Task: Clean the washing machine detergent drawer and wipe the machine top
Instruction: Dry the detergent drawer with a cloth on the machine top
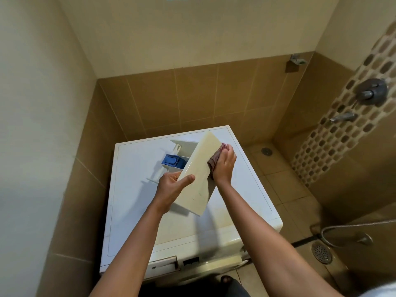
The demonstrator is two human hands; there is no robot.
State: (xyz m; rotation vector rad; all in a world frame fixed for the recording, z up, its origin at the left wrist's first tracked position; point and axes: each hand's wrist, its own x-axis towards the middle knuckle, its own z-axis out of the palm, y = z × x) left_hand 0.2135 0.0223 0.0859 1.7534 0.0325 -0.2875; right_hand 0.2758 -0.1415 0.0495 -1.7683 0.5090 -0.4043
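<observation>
The white detergent drawer [198, 172] is out of the machine and held tilted above the washing machine top [132, 202], its cream front panel facing me. A blue insert [171, 160] shows in its far compartment. My left hand [173, 187] grips the drawer's near left edge, thumb across the front panel. My right hand [224, 166] holds a reddish-pink cloth [217, 156] bunched against the panel's right edge. The empty drawer slot [162, 264] shows on the machine's front, lower left.
The white washing machine stands in a tiled corner, walls close at left and behind. To the right are a shower mixer [371, 91], a tap [342, 117], a hose [342, 230] and floor drains [321, 252]. My foot [227, 279] shows below the machine front.
</observation>
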